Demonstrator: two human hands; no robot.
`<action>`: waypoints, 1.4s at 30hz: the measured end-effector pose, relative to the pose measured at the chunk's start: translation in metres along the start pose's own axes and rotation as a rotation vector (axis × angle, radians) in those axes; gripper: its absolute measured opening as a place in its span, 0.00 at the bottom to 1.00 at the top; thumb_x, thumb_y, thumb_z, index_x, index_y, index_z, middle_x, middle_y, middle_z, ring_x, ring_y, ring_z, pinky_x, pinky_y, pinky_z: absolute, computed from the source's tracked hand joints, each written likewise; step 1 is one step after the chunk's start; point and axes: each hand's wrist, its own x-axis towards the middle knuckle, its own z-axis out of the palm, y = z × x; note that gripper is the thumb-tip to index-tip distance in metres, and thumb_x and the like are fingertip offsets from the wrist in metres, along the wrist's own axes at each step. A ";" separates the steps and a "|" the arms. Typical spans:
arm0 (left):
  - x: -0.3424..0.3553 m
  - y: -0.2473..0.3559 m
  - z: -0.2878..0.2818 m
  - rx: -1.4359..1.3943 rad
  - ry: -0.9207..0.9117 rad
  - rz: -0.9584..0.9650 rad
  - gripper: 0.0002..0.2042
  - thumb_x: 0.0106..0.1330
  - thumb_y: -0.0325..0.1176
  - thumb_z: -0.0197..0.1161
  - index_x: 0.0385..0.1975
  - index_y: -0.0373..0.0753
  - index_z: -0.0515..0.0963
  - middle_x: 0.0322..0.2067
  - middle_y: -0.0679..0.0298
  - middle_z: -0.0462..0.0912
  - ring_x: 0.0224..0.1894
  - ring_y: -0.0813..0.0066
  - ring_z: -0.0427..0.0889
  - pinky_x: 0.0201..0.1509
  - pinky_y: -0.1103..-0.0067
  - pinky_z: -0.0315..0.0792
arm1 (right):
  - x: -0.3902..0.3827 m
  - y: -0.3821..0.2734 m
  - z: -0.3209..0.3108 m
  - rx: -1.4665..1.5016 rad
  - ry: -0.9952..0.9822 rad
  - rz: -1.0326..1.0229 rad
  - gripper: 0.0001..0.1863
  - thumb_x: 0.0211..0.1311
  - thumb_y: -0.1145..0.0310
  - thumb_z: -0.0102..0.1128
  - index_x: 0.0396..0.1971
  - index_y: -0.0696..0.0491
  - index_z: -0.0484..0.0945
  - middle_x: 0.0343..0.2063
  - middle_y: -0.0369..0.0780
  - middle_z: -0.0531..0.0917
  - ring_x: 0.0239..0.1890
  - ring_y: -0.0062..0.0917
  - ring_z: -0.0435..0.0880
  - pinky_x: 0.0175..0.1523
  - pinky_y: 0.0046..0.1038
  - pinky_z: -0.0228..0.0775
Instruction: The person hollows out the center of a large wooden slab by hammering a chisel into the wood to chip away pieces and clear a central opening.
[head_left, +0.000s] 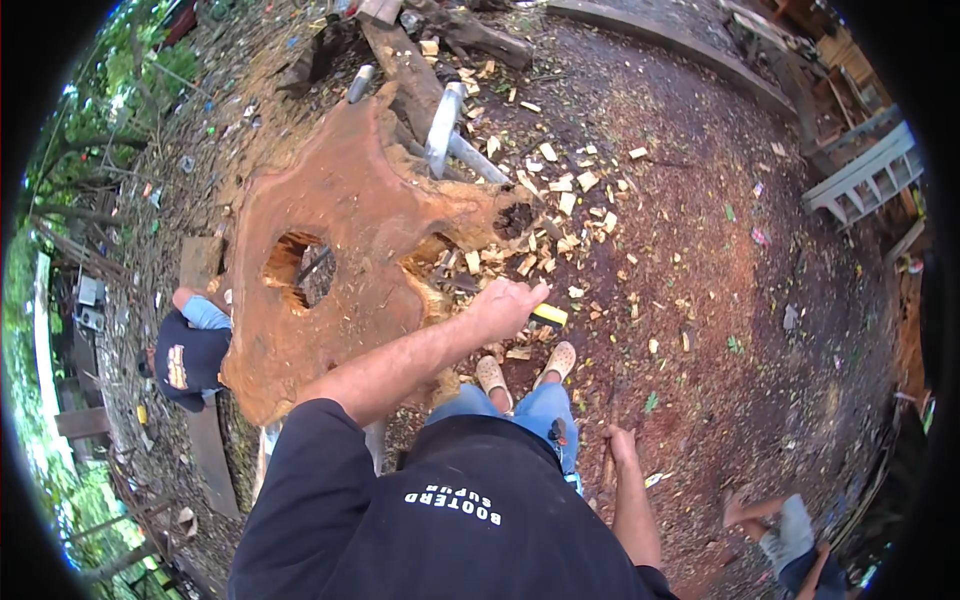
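My left hand (505,305) is closed on a yellow-and-black-handled tool (547,315), beside the rough, hollowed edge of a large reddish wooden slab (330,190). The slab has a through hole (298,268) and pale cut surfaces. Wood chips (568,200) lie around its right side. Down at the right, beside my leg, my right hand (620,445) is closed on what looks like a wooden handle (607,465), its far end hidden.
One person (185,355) bends at the slab's left; another (795,540) is at lower right. Metal legs (445,130) and timber (410,70) are beyond the slab. A long board (670,55) lies behind; a grey ladder-like frame (865,175) is at right. My sandalled feet (555,365) stand among chips.
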 end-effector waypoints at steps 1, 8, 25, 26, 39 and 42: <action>-0.002 -0.002 -0.002 -0.008 0.023 0.009 0.09 0.55 0.27 0.59 0.36 0.40 0.72 0.25 0.57 0.81 0.31 0.57 0.84 0.33 0.63 0.76 | -0.002 0.000 0.002 0.007 0.021 -0.004 0.10 0.54 0.66 0.53 0.20 0.57 0.75 0.15 0.41 0.75 0.13 0.28 0.74 0.17 0.33 0.70; -0.005 -0.012 -0.002 -0.019 0.039 -0.002 0.13 0.52 0.25 0.63 0.38 0.40 0.73 0.28 0.56 0.80 0.34 0.54 0.83 0.35 0.62 0.76 | -0.006 -0.013 0.024 0.043 0.008 -0.088 0.10 0.58 0.65 0.53 0.26 0.57 0.75 0.17 0.38 0.75 0.14 0.23 0.74 0.17 0.28 0.70; -0.005 -0.023 -0.003 0.039 -0.042 0.037 0.13 0.52 0.31 0.67 0.34 0.39 0.72 0.25 0.56 0.83 0.31 0.55 0.85 0.36 0.62 0.78 | -0.064 -0.067 0.188 0.427 -0.042 -0.779 0.09 0.57 0.77 0.51 0.39 0.55 0.68 0.20 0.34 0.73 0.13 0.16 0.70 0.17 0.22 0.65; -0.008 -0.027 -0.004 0.047 -0.052 0.030 0.13 0.52 0.31 0.67 0.34 0.39 0.72 0.25 0.56 0.83 0.31 0.55 0.85 0.36 0.62 0.78 | -0.077 -0.082 0.203 0.424 -0.072 -0.841 0.09 0.58 0.77 0.51 0.38 0.55 0.68 0.21 0.34 0.73 0.13 0.17 0.70 0.17 0.22 0.64; -0.013 -0.024 0.003 0.078 -0.097 0.070 0.12 0.52 0.31 0.67 0.32 0.40 0.71 0.25 0.56 0.81 0.31 0.55 0.84 0.34 0.63 0.78 | -0.081 -0.072 0.241 0.271 -0.026 -0.884 0.09 0.56 0.77 0.52 0.37 0.56 0.68 0.22 0.36 0.72 0.21 0.23 0.74 0.27 0.29 0.69; -0.022 -0.023 -0.001 0.113 -0.176 0.055 0.12 0.50 0.31 0.68 0.32 0.40 0.72 0.25 0.57 0.81 0.32 0.56 0.84 0.35 0.64 0.78 | -0.075 -0.069 0.233 0.147 -0.038 -0.730 0.09 0.55 0.76 0.53 0.37 0.56 0.69 0.21 0.36 0.72 0.25 0.26 0.75 0.33 0.34 0.69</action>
